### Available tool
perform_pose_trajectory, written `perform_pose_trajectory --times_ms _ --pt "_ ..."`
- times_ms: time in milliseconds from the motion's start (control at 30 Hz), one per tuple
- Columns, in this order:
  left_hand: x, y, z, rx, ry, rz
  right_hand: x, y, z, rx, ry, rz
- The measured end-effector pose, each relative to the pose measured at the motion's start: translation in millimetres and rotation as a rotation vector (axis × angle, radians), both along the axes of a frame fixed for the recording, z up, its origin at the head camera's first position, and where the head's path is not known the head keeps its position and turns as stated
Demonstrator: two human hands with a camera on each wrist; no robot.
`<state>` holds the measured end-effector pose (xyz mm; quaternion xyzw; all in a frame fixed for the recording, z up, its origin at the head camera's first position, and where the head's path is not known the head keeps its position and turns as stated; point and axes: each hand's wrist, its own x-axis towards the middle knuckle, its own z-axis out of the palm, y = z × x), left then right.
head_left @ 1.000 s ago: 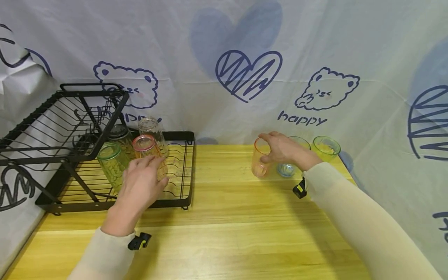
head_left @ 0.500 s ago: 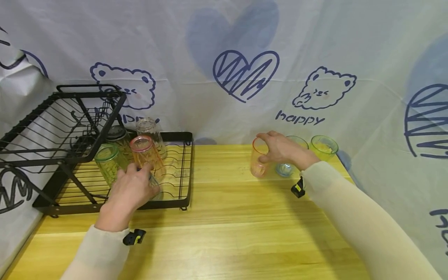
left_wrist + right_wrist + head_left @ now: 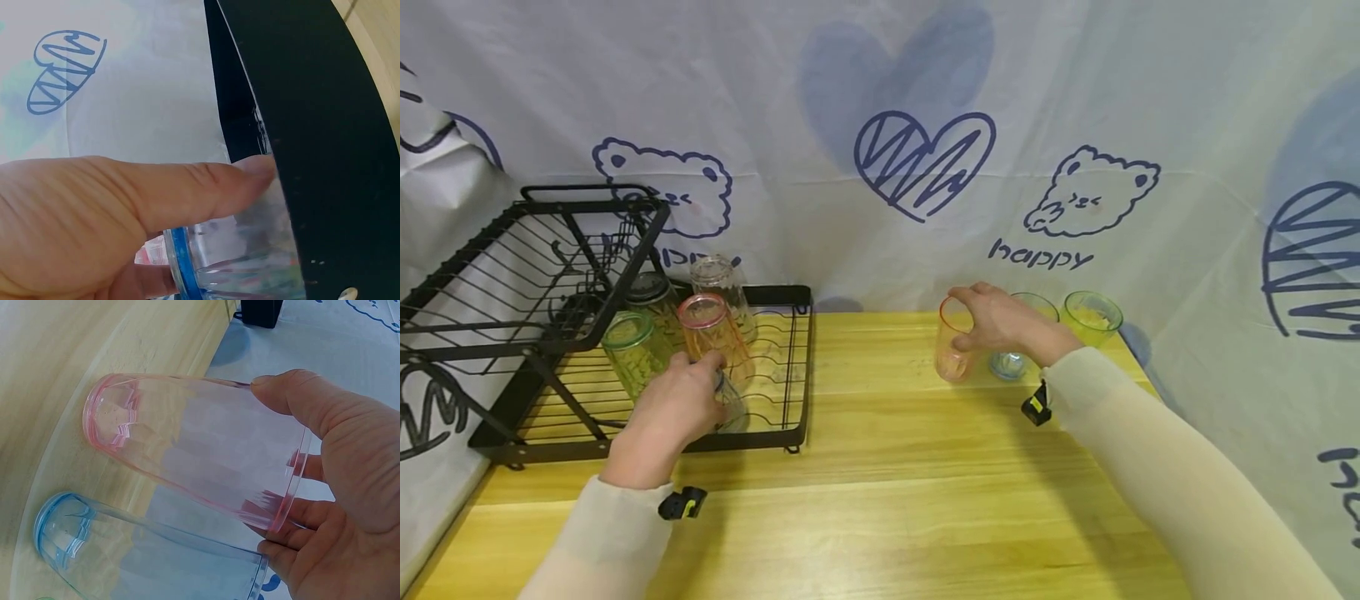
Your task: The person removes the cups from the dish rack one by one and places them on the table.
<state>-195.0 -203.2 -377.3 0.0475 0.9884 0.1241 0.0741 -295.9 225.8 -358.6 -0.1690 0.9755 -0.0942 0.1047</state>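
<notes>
My left hand (image 3: 677, 404) grips a clear, blue-tinted drinking glass (image 3: 730, 408) at the front of the black dish rack (image 3: 808, 375). In the left wrist view the thumb lies along this glass, near its blue band, beside the rack's black wall. Behind the hand stand an upside-down orange glass (image 3: 711, 333) with a pink base and a green glass (image 3: 632, 354). On the table at right, my right hand (image 3: 1000, 321) holds an upright pink-orange glass (image 3: 200, 437) near its rim, thumb on one side and fingers on the other. A blue glass (image 3: 181, 562) stands right beside it.
A green-yellow glass (image 3: 1093, 317) stands at the table's back right corner. A dark-based glass (image 3: 651, 292) and a clear glass (image 3: 718, 279) are at the rack's back. The rack's upper tier (image 3: 512, 283) overhangs its left side. A printed cloth (image 3: 820, 208) hangs behind.
My left hand has lowered from in front of the orange glass, bringing the blue-tinted glass into sight at the rack's front. The right hand stays on the pink-orange glass.
</notes>
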Motion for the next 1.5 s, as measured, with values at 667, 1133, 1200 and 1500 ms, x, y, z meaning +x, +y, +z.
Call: perform_pose_trajectory --times_ms 667,1133,1200,1500 --pt "30.5 8.7 33.1 0.204 0.102 0.041 3.4 -3 -1.0 -0.007 0.046 0.013" --pt "30.0 20.1 8.6 0.524 0.127 0.117 21.5 -15 -3.7 -0.168 0.203 0.043" --pt "27.8 22.1 3.7 0.564 0.102 0.121 24.8 -17 -4.8 -0.203 0.209 0.048" --pt "16.5 38.9 -16.9 0.798 0.024 0.093 41.7 -26 -9.9 -0.262 0.237 0.069"
